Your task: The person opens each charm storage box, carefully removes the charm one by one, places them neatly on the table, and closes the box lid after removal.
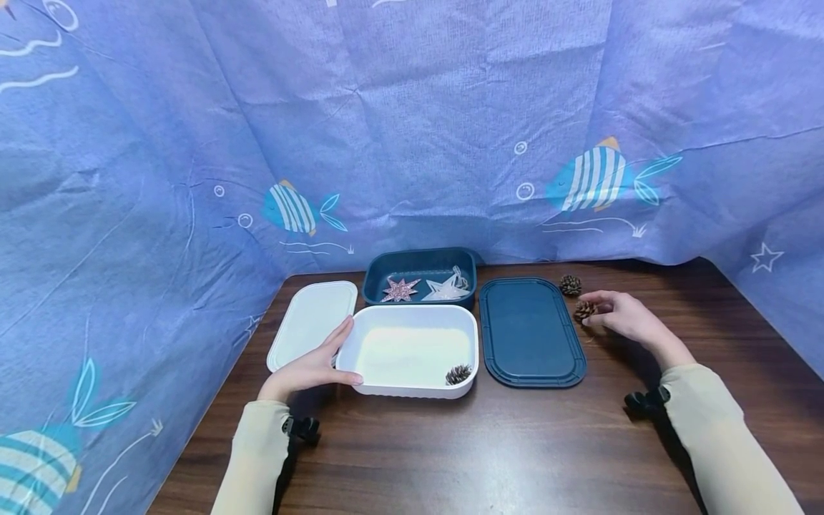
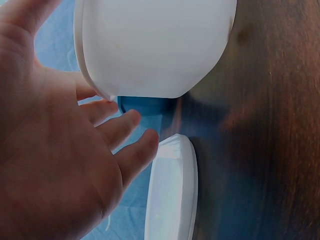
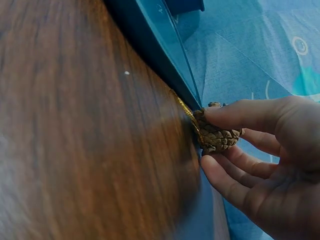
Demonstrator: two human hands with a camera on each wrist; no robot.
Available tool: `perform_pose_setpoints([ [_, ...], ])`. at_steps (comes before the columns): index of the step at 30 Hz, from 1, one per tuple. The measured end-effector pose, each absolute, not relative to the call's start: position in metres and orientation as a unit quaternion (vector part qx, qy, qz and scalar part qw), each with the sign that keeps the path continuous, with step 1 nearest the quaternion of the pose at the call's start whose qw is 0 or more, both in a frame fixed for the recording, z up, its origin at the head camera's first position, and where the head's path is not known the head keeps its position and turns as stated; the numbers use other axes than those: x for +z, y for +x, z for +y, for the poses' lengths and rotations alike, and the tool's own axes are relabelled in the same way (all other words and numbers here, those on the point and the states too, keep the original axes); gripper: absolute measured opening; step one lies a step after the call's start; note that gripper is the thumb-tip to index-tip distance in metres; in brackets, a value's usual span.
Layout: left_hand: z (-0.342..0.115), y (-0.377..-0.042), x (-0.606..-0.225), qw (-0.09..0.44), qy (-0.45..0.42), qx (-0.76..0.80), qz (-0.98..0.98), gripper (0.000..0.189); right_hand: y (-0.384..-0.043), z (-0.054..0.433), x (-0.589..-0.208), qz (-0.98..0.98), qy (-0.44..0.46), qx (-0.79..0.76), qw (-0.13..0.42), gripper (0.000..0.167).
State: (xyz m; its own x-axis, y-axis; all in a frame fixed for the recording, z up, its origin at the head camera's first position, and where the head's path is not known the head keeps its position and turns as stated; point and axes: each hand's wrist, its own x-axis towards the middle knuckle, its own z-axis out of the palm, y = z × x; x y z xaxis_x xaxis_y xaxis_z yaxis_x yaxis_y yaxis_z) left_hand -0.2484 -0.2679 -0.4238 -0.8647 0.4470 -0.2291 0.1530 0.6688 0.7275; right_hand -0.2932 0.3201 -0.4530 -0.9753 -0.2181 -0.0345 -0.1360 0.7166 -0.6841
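Note:
A white rectangular container (image 1: 386, 390) stands in front of a dark blue container (image 1: 375, 266). My left hand (image 1: 315, 365) holds its left end, thumb at the near corner and forefinger along the far side; the other fingers spread apart below the rim in the left wrist view. Inside, at the near right corner, lies a pine cone (image 1: 458, 374). Right of the dark blue lid (image 1: 531, 332), my right hand (image 1: 624, 317) pinches another pine cone (image 3: 217, 134) between thumb and fingers. A gold string (image 3: 185, 109) hangs from it. A third pine cone (image 1: 570, 285) lies just behind.
A white lid (image 1: 312, 322) lies flat to the left of the white container. In the dark blue container are a pink glittery star (image 1: 400, 290) and a white star ornament (image 1: 446, 289). A blue fish-print cloth (image 1: 412, 143) hangs behind the brown wooden table (image 1: 515, 450).

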Motion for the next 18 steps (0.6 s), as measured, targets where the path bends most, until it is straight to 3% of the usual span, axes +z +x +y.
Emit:
perform_pose_setpoints([
  [18,-0.2685,-0.2486,-0.4254,0.195,0.174,0.371,0.891,0.118,-0.2917,0.3157,-0.4553,0.911,-0.093,-0.395,0.067,0.059],
])
